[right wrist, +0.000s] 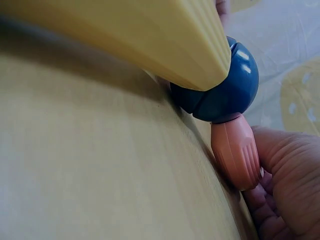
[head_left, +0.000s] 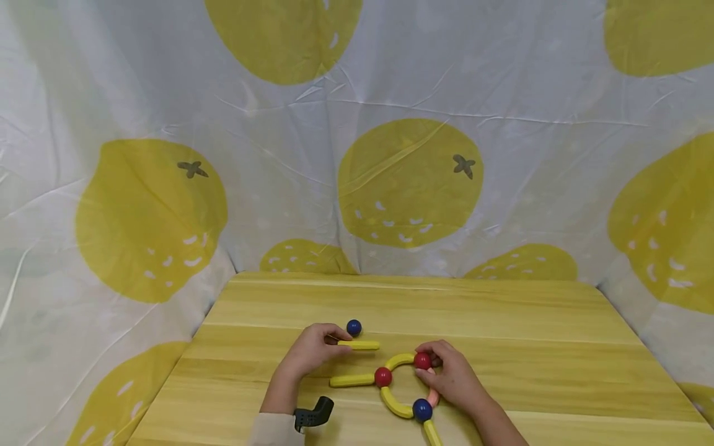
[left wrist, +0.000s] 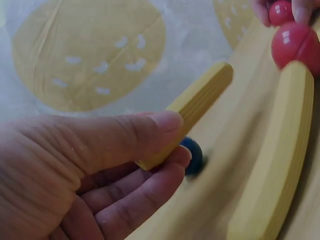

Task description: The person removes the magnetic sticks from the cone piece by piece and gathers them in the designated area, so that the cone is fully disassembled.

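Observation:
Between thumb and fingers, my left hand [head_left: 310, 352] pinches one end of a straight yellow rod [left wrist: 206, 90], whose other end points right. Just beyond its fingertips lies a loose blue ball [head_left: 354, 327]. My right hand [head_left: 457, 379] grips a red ball [head_left: 422, 360] at the upper right of a ring on the table. Curved yellow rods [head_left: 395, 404], a pink rod [right wrist: 235, 150], a second red ball [head_left: 383, 376] and another blue ball [head_left: 423, 410] make up the rest of this ring. The right fingers partly cover the pink rod.
One straight yellow rod [head_left: 351, 381] sticks out leftward from the ring's left red ball. Another yellow rod [head_left: 432, 433] runs from the ring's blue ball toward the near side. A lemon-print cloth [head_left: 413, 93] hangs behind and beside the wooden table [head_left: 502, 310].

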Available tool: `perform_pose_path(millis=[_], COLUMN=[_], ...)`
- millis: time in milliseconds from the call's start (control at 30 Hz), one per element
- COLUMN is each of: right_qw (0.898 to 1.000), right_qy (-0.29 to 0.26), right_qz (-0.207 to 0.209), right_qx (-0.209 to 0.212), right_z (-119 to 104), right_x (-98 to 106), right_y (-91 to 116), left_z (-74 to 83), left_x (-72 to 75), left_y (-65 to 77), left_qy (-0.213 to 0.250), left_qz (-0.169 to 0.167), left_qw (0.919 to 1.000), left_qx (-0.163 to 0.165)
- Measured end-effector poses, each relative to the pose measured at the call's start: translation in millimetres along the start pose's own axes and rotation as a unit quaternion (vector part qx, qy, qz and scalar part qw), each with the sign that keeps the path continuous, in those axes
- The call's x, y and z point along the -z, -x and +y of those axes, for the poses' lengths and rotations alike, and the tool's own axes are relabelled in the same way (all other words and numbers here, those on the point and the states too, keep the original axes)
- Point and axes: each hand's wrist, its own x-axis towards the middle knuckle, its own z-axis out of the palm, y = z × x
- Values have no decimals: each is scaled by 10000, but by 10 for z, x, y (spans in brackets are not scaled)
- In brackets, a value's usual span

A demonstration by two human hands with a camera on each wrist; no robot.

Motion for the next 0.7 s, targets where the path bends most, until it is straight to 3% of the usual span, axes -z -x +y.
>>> perform_pose_path(millis=[367,533,700], right_qw=[10000,10000,10000], right_qy=[-20,-28,-25], right_qz=[-55,-49,-33], right_qx=[-63,-36,-32], right_z=[-11,-5,1], right_x=[10,7,0], right_y=[-3,-1,0], left_z=[-338,-409,-429], left_x=[-70,-111,-132], left_y=[-79,-126,-127], left_qy=[-296,-388,-416], left_qz=[605,799,768], left_qw=[9976,9960,9962], left_qx=[154,72,-4])
